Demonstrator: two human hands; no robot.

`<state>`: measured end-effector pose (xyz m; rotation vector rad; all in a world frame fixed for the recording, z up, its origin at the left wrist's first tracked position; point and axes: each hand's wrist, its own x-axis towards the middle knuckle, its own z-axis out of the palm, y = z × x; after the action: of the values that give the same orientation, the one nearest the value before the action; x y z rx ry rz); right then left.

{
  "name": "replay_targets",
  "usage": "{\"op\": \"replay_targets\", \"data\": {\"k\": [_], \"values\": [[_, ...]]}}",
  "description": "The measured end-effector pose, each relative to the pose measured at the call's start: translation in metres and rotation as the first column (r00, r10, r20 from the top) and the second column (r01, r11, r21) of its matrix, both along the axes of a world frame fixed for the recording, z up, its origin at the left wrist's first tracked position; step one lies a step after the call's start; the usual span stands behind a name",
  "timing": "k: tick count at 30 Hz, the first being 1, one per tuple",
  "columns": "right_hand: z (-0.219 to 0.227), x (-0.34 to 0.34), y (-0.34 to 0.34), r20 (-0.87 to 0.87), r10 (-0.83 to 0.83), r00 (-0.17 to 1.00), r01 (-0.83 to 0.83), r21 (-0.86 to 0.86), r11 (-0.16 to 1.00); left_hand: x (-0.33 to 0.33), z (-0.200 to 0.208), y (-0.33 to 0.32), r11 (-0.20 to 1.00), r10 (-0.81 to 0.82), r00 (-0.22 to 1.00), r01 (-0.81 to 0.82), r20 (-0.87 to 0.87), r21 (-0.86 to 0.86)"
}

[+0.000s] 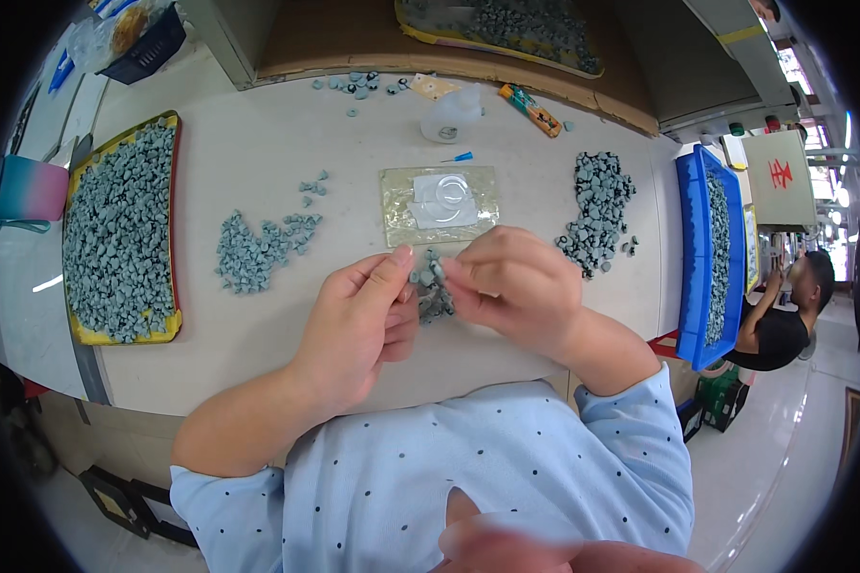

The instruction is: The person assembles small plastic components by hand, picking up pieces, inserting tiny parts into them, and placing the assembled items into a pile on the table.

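Close together over the near middle of the table, both my hands have their fingertips pinched. My left hand point(361, 310) is closed with thumb against forefinger; whatever it pinches is too small to make out. The fingers of my right hand point(526, 282) close on a small grey-green piece point(437, 266), facing the left fingertips. Beneath them lies a little heap of similar pieces point(437, 304), partly hidden by the hands. Just beyond is a yellowish square mat point(394, 210) bearing white paper and a clear round dish point(452, 193).
A yellow tray point(170, 329) of grey-green pieces stands left, with a loose pile point(248, 253) beside it. Another pile point(594, 210) and a blue crate point(695, 277) are right. Behind are a white bottle point(446, 116), a blue tip point(459, 157) and an orange-green tube point(533, 110). A person sits far right.
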<state>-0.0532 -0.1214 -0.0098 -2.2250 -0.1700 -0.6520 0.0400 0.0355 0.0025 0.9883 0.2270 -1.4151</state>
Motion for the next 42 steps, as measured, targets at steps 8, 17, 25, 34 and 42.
{"op": "replay_targets", "data": {"k": [8,17,25,34,42], "values": [[-0.005,0.005,0.002,0.22,0.112,0.969,-0.031,-0.339,0.94,-0.002,-0.001,-0.003,0.999,-0.018,1.0,0.017,0.022,0.046],[-0.01,0.006,0.012,0.257,0.142,0.956,-0.035,-0.38,0.924,-0.006,0.0,0.002,0.998,0.059,0.989,-0.059,0.132,0.0],[-0.005,0.012,0.015,0.3,0.165,0.94,-0.066,-0.314,0.947,-0.009,0.006,0.008,0.995,0.093,0.901,-0.07,0.424,-0.07],[0.03,0.0,-0.037,-0.291,-0.149,0.945,0.107,-0.155,0.982,-0.004,0.006,0.003,0.997,-0.076,0.891,0.058,0.447,0.054],[0.038,-0.04,-0.085,-0.638,-0.497,0.588,0.211,-0.473,0.856,-0.007,0.007,0.001,0.998,-0.058,0.926,0.058,0.372,0.011]]}}
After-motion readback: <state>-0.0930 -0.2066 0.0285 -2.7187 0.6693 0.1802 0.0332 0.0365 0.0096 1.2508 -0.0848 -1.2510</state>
